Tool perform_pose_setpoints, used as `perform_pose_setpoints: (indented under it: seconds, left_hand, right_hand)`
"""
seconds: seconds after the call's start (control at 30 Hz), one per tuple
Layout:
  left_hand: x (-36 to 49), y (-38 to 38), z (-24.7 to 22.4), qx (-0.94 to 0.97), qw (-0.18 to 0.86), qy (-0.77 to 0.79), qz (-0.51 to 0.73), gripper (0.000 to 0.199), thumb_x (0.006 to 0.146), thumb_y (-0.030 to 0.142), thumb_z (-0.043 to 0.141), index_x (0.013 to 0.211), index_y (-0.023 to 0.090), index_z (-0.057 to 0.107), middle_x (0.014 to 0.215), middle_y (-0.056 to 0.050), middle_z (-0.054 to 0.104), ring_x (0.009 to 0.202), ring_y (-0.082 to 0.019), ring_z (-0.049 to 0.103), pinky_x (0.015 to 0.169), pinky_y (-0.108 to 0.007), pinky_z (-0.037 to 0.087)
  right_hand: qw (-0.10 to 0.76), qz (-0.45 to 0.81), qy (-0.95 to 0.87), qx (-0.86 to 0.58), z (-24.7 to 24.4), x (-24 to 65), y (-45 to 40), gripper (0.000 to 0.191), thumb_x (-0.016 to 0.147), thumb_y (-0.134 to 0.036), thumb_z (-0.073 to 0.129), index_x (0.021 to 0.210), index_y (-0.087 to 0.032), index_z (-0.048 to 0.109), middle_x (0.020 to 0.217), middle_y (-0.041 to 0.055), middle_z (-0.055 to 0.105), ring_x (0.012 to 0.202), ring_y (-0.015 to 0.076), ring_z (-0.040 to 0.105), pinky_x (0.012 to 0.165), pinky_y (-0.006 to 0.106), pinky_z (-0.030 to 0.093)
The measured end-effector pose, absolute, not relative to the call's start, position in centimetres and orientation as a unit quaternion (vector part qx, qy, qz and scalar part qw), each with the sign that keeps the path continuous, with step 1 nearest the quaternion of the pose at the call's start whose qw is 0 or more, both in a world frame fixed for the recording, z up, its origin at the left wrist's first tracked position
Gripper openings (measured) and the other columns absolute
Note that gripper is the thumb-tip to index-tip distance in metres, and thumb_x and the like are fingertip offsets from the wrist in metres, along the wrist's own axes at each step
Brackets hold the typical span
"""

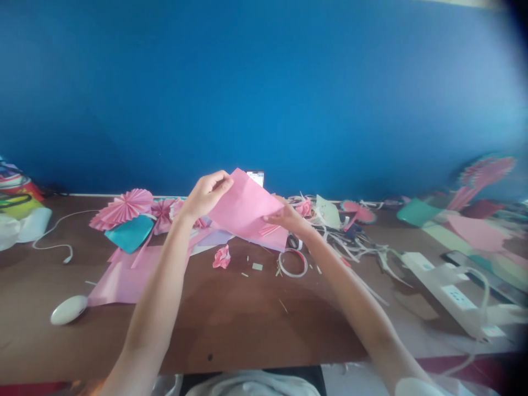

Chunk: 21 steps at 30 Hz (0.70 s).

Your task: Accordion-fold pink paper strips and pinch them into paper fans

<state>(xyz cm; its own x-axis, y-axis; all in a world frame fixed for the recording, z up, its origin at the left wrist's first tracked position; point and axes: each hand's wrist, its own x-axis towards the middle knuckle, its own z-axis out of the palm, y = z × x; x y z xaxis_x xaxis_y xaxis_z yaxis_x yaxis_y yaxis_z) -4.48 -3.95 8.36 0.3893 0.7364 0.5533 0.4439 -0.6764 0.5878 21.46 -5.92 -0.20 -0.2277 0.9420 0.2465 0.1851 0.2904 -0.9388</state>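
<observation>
Showing a blue wall [264, 93] behind a brown tabletop [256, 330]. Including a white power strip [437, 291] toward the right. Holding a pink sheet [243, 203] tilted above the middle of the tabletop, pinching its upper left edge between thumb and fingers of the left hand [208, 193] and grasping its right edge with the right hand [286, 215]. Displaying a flat lilac-pink sheet [127, 278] at left, a pleated pink fan [130, 206] beyond it, and a white mouse [69, 309] just beside its near corner. Ending with a white ring [293, 275], a crumpled pink paper piece [221, 257] and a pale scrap [257, 267]. Judging by visible folds, showing pleating as done in the fan, while leaving the held sheet apparently unpleated and seemingly at an early stage. Concealing part of a small lit screen [256, 177] behind the held sheet; blurring the fan-like piece [487, 170] at far right; cutting off the bags [25, 212] at the left edge; obscuring some right fingertips.
</observation>
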Motion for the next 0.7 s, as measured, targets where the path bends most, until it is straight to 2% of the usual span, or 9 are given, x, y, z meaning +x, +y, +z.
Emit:
perform_pose_setpoints:
  seconds: [0.07, 0.13, 0.23, 0.4, 0.57, 0.7]
  left_hand:
    - [-4.3, -3.4, 7.8, 0.813, 0.172, 0.372, 0.414, 0.032, 0.094, 0.045, 0.044, 0.080, 0.018, 0.054, 0.067, 0.002, 0.047, 0.061, -0.011, 0.040, 0.057, -0.025, 0.028]
    - [-4.2, -2.9, 7.3, 0.803, 0.160, 0.385, 0.425, 0.032, 0.094, 0.044, 0.045, 0.077, 0.018, 0.052, 0.064, 0.003, 0.043, 0.059, -0.011, 0.038, 0.056, -0.026, 0.026]
    - [-4.2, -2.3, 6.8, 0.787, 0.146, 0.394, 0.451, 0.033, 0.093, 0.043, 0.046, 0.071, 0.018, 0.047, 0.059, 0.004, 0.035, 0.055, -0.010, 0.033, 0.054, -0.026, 0.023]
    - [-4.2, -1.9, 6.5, 0.776, 0.169, 0.385, 0.470, 0.033, 0.092, 0.043, 0.046, 0.073, 0.017, 0.051, 0.059, 0.004, 0.037, 0.055, -0.010, 0.034, 0.054, -0.025, 0.024]
    - [-4.2, -1.8, 6.2, 0.768, 0.223, 0.378, 0.467, 0.034, 0.092, 0.046, 0.047, 0.074, 0.018, 0.051, 0.058, 0.004, 0.038, 0.051, -0.010, 0.035, 0.049, -0.024, 0.024]
    - [-4.1, -1.8, 6.1, 0.769, 0.244, 0.370, 0.461, 0.029, 0.090, 0.046, 0.050, 0.083, 0.018, 0.054, 0.067, 0.001, 0.053, 0.057, -0.010, 0.046, 0.053, -0.022, 0.035]
  right_hand:
    - [0.443, 0.446, -0.652, -0.424, 0.0, 21.5, -6.0, 0.053, 0.066, -0.042, 0.080, 0.111, -0.017, 0.065, 0.083, 0.0042, 0.067, 0.078, 0.0181, 0.063, 0.068, 0.028, 0.052]
    - [0.455, 0.433, -0.640, -0.442, 0.2, 21.6, -6.0, 0.039, 0.065, -0.044, 0.080, 0.088, -0.015, 0.068, 0.070, 0.0020, 0.062, 0.063, 0.0142, 0.057, 0.057, 0.025, 0.047]
    - [0.480, 0.414, -0.628, -0.451, 0.5, 21.7, -5.9, 0.037, 0.067, -0.049, 0.077, 0.070, -0.015, 0.063, 0.059, 0.0000, 0.056, 0.053, 0.0107, 0.048, 0.048, 0.024, 0.039]
    - [0.551, 0.384, -0.600, -0.435, 1.2, 21.9, -6.0, 0.039, 0.074, -0.054, 0.069, 0.084, -0.017, 0.067, 0.063, -0.0011, 0.058, 0.051, 0.0097, 0.046, 0.046, 0.023, 0.036]
    - [0.575, 0.369, -0.580, -0.444, 1.7, 22.3, -6.1, 0.045, 0.078, -0.058, 0.062, 0.105, -0.022, 0.068, 0.079, 0.0014, 0.068, 0.061, 0.0146, 0.056, 0.053, 0.025, 0.044]
    - [0.594, 0.356, -0.582, -0.425, 1.7, 22.3, -6.2, 0.047, 0.081, -0.055, 0.059, 0.116, -0.024, 0.065, 0.090, 0.0033, 0.071, 0.076, 0.0192, 0.063, 0.063, 0.029, 0.050]
